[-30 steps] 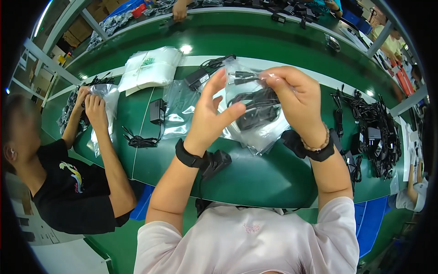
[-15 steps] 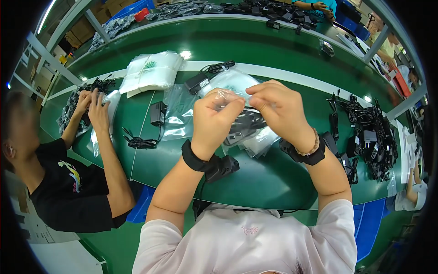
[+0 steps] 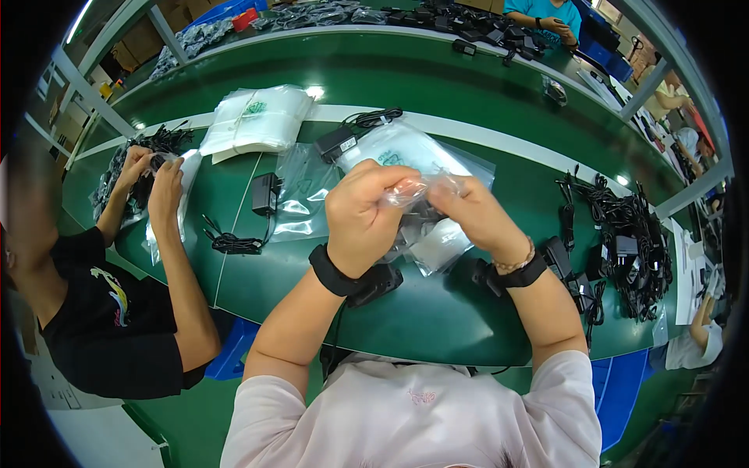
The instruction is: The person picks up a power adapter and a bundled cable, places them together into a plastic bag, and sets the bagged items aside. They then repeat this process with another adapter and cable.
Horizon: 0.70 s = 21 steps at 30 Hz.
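Observation:
My left hand (image 3: 365, 209) and my right hand (image 3: 473, 209) are both closed, gripping the gathered top of a clear plastic bag (image 3: 421, 189) between them. Below the fingers hangs a dark item inside it, probably a power adapter, mostly hidden by the left hand and the crumpled film. Behind and beneath lies a stack of clear bags with a green print (image 3: 417, 148). At that stack's far left corner rests a black power adapter (image 3: 335, 144) with a coiled cable. More flat clear bags (image 3: 300, 204) are spread left of my left hand.
A second adapter (image 3: 265, 195) and its bundled cable lie further left, near a banded bag stack (image 3: 256, 121). On the right is a heap of black adapters and cables (image 3: 628, 246). A co-worker (image 3: 117, 312) handles cables at left. Blue bins (image 3: 620, 394) stand below the table edge.
Both hands have closed tighter on the bag's mouth, bunching the film. The dark item in it is now less visible. The co-worker's hands at left have shifted closer together.

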### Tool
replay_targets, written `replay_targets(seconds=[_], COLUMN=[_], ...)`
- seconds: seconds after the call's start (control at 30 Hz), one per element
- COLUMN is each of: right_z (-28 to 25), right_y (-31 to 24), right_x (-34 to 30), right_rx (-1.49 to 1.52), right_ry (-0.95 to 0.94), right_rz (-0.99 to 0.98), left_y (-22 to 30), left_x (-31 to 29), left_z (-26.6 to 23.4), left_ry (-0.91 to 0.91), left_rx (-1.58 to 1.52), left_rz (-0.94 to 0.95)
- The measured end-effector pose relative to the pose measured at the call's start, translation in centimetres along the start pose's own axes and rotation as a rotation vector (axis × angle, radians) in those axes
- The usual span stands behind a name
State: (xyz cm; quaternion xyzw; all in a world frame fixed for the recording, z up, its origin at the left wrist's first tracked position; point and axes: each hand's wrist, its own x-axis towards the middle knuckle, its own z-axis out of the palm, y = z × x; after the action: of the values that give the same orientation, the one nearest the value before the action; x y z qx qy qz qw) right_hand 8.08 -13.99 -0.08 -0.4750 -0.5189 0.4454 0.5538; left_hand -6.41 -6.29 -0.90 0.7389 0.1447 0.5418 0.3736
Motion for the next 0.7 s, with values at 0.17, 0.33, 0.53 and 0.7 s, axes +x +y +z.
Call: replay_targets(seconds=[0.17, 0.33, 0.53, 0.7], right_z=[-1.0, -0.1, -1.0, -1.6], right_y=[2.1, 2.1, 3.0, 2.4], right_x=[-0.4, 0.3, 1.0, 1.0], right_rx=[-0.113, -0.397, 0.137, 0.114], right_ry=[0.036, 0.479, 0.395, 0.182], right_rz=[-0.066, -0.272, 0.032, 0.094], left_y=[0.1, -1.9, -2.9, -3.6], left_x=[0.2, -0.3, -1.0, -2.4], left_z=[-0.3, 0.8, 0.1, 0.7], left_ry=[-0.106, -0.054, -0.281, -0.109], left_rx=[0.109, -0.125, -0.247, -0.371], left_rz=[0.014, -0.342, -0.555, -0.430])
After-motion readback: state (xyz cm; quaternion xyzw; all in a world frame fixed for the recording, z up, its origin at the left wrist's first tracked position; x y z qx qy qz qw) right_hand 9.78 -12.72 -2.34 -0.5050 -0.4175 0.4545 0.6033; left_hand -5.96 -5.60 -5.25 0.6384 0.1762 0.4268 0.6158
